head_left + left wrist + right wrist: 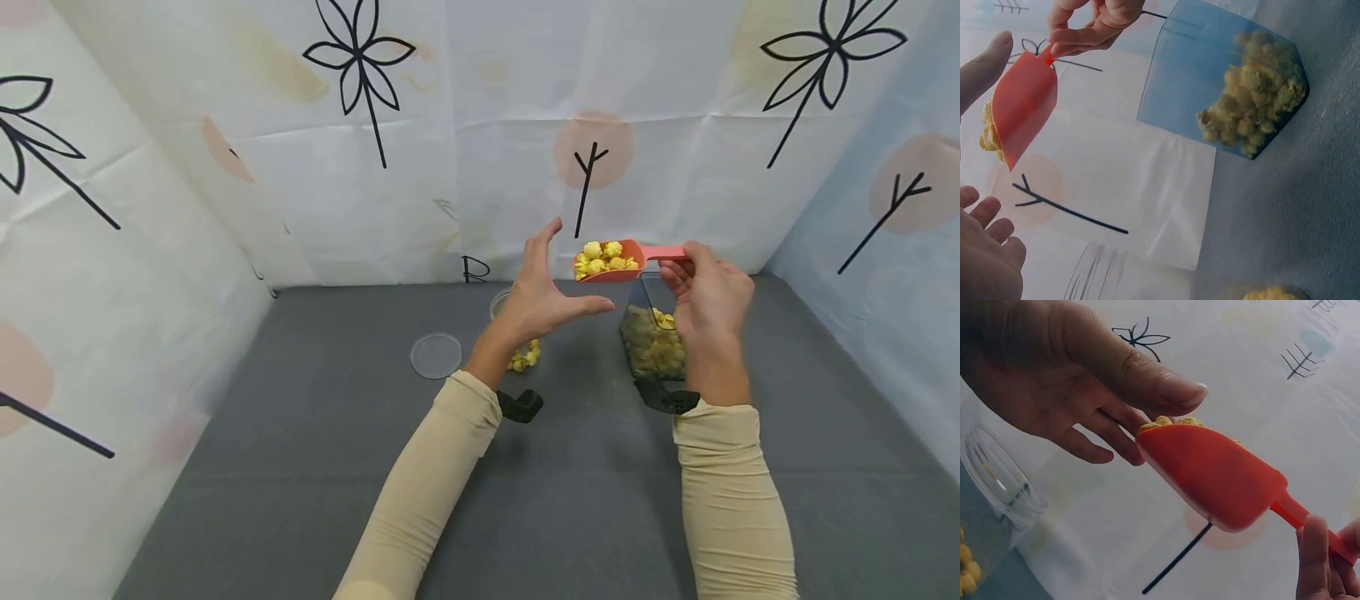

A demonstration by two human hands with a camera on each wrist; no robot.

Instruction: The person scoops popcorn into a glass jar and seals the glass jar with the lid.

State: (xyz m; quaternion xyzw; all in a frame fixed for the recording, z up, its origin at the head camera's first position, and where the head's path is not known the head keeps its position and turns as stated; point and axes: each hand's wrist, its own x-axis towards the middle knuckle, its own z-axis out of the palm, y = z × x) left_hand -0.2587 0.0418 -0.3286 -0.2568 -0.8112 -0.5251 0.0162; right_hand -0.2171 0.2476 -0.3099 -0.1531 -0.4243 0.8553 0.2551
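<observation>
My right hand (708, 292) pinches the handle of a red scoop (1210, 472) and holds it level above the table. Yellow popcorn (600, 260) heaps in the scoop's bowl. Close to the scoop's front end, my left hand (542, 292) is raised with thumb and fingers spread apart, holding nothing. Below the right hand stands a clear box (1172, 81) partly filled with popcorn. A clear round jar (1000, 469) with some popcorn at its bottom stands behind the left hand, which hides much of it in the head view.
Left of the jar, a clear round lid (436, 356) lies flat on the grey table (337, 483). White printed cloth walls (480, 183) rise at the table's back and sides. Each wrist wears a black camera mount (520, 407).
</observation>
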